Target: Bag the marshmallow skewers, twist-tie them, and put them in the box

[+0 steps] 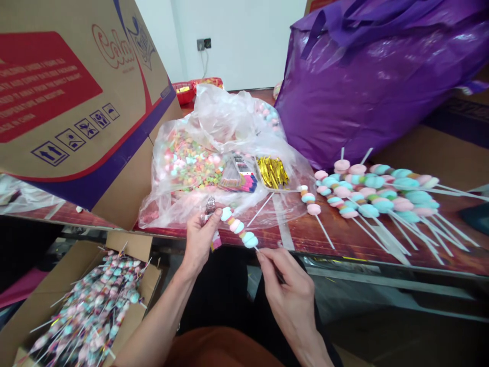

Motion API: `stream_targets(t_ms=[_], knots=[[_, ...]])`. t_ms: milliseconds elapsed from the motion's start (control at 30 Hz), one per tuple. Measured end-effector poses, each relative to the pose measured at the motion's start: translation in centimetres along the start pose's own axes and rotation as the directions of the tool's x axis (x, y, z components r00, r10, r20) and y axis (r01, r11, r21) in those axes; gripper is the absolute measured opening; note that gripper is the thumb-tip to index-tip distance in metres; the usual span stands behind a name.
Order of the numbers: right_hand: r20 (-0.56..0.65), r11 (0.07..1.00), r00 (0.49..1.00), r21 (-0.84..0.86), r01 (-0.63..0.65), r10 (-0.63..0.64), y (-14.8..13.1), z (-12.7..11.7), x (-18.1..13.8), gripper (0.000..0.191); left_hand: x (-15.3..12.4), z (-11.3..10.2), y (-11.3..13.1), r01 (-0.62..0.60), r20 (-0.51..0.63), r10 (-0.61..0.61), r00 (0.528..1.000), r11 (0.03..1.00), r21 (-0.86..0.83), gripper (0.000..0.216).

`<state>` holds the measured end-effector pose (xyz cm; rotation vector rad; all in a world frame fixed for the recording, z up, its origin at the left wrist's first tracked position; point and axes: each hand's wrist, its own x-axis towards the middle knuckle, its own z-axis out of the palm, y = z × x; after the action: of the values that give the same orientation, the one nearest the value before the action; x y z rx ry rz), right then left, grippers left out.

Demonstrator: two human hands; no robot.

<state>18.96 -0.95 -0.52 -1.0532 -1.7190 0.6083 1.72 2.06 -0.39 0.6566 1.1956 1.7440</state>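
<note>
My left hand [199,235] is closed round the top end of a marshmallow skewer [240,228], together with a small crinkled clear wrapper [210,206]. My right hand [284,285] pinches the white stick at the skewer's lower end, just in front of the table edge. The skewer carries pastel pink, blue and white pieces. A pile of similar candy skewers [376,196] lies on the red table [305,234] to the right, and one single skewer [311,204] lies apart from it.
A clear plastic bag of loose colourful candies [191,163], gold twist ties [272,172] and a pink packet [240,178] lie ahead. A big cardboard box [72,92] stands left, a purple bag [367,76] right. A low carton [87,306] holds several wrapped skewers.
</note>
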Motion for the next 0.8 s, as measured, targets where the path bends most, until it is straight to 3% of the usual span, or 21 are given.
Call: stream_targets(t_ms=[133,367,567,800], knots=[[-0.019,0.999,0.999,0.011,-0.04,0.04,-0.5,0.6,-0.3,0.015,-0.3,-0.1,0.2,-0.089,-0.03,0.092,0.995,0.992,0.095,0.027],[-0.023,0.987,0.989,0.075,-0.145,0.147,-0.9,1.3,-0.7,0.014,-0.8,-0.3,1.1,-0.153,0.047,0.147,0.988,0.969,0.195,0.021],[-0.003,0.966,0.976,0.147,-0.214,0.217,-1.3,2.3,-0.8,0.014,-0.7,-0.6,0.2,-0.2,-0.06,0.225,0.972,0.939,0.28,0.018],[0.013,0.947,0.967,0.196,-0.253,0.256,-1.4,3.6,-0.2,0.018,-0.6,-0.7,-0.9,-0.062,-0.081,0.073,0.994,0.989,0.133,0.027]])
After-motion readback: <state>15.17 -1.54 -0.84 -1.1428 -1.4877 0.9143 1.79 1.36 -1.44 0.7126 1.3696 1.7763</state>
